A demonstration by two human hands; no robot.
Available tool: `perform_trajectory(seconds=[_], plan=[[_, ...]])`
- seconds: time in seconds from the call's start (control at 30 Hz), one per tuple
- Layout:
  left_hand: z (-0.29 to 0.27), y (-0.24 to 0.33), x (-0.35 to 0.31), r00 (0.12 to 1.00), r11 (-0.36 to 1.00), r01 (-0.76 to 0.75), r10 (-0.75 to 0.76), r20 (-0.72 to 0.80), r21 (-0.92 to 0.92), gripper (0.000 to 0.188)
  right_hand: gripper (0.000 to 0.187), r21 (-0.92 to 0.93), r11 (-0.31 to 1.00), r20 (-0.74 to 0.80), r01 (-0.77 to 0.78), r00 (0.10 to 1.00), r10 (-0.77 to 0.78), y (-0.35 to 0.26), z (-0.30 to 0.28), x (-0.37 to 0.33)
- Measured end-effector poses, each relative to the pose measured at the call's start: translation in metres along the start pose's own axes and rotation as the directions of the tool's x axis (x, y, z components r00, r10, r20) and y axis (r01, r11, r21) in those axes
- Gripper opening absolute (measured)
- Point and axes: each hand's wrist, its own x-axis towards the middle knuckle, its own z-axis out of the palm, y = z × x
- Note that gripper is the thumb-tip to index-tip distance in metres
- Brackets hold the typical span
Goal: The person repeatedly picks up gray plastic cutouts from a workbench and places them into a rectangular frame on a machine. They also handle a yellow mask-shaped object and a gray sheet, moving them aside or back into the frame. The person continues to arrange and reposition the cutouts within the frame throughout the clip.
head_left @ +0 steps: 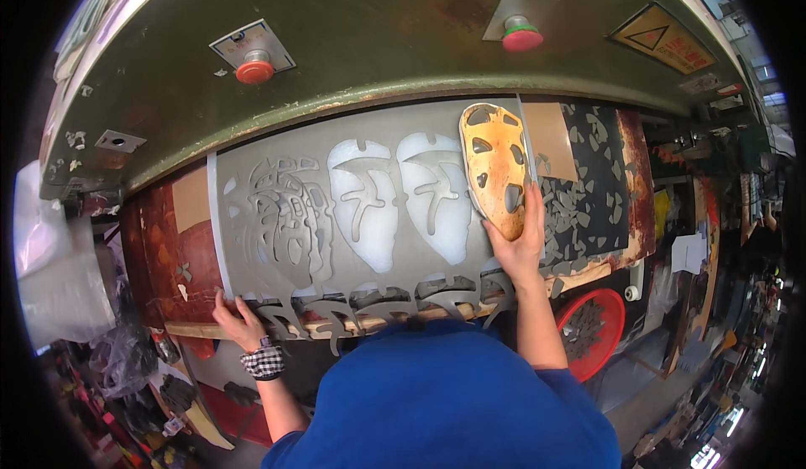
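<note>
My right hand [520, 246] grips the near end of a yellow, sole-shaped cutting die [495, 162], thumb on its left side and fingers along its right. The die has several openings and rests at the right side of a grey sheet [277, 146]. Left of it, two sole-shaped cutouts [437, 192] show pale board beneath, with branching grey scraps still inside. My left hand [241, 324] is at the sheet's front left corner, its fingers apart and touching the edge. Whether it pinches the edge is hard to see.
A green press beam [378, 41] with two red push buttons [254, 68] spans the far side. Small grey offcuts [567, 213] litter the right of the table. Cut grey strips [382, 305] hang over the front edge. A red basin [611, 322] of scraps stands at lower right.
</note>
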Motion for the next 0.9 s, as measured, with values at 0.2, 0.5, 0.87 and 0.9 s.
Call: perform_trajectory(seconds=[0.2, 0.5, 0.87, 0.9], plan=[[0.028, 0.007, 0.026, 0.998, 0.987, 0.056, -0.059, -0.018, -0.153, 0.036, 0.089, 0.074, 0.996, 0.057, -0.058, 0.997, 0.054, 0.0, 0.011, 0.046], [0.07, 0.045, 0.107, 0.991, 0.966, 0.135, -0.132, 0.029, -0.22, 0.029, 0.091, -0.119, 0.993, -0.359, -0.014, 0.933, -0.03, -0.041, 0.048, 0.205], [0.094, 0.042, 0.157, 0.999, 0.97, 0.012, -0.023, -0.04, -0.243, 0.022, 0.1, -0.105, 0.994, -0.29, -0.025, 0.957, -0.007, -0.023, 0.053, 0.177], [0.093, 0.04, 0.156, 1.0, 0.962, -0.015, 0.009, -0.023, -0.274, 0.022, 0.1, -0.14, 0.989, -0.252, -0.037, 0.968, 0.0, -0.018, 0.049, 0.165]])
